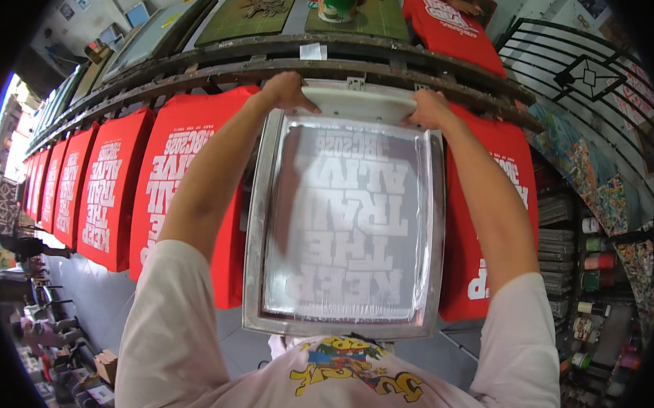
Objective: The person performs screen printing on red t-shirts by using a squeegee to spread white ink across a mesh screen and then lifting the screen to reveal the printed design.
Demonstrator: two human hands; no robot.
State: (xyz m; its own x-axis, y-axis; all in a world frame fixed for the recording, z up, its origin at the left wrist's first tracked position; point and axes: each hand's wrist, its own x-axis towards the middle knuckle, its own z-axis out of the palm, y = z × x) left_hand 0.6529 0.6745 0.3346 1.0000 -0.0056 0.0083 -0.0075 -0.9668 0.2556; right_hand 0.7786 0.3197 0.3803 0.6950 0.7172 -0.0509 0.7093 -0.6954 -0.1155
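A silk-screen frame (340, 327) lies before me, its metal rim round a grey mesh with pale block lettering (348, 219). White ink smears run along the mesh's right and near edges. Across the frame's far end lies a pale, wide squeegee (360, 103). My left hand (284, 93) is closed round its left end, thumb toward me. At the other end my right hand (429, 110) grips it the same way. Both arms are stretched forward on either side of the frame. Whatever lies under the screen is hidden.
Red printed shirts (109, 187) hang on boards in a row to the left, and another red shirt (487, 211) is at right. Beyond the metal rail (216, 71) stand a green bucket (338, 2) and green boards (248, 14). Another person's hand (465, 6) is by a far red shirt.
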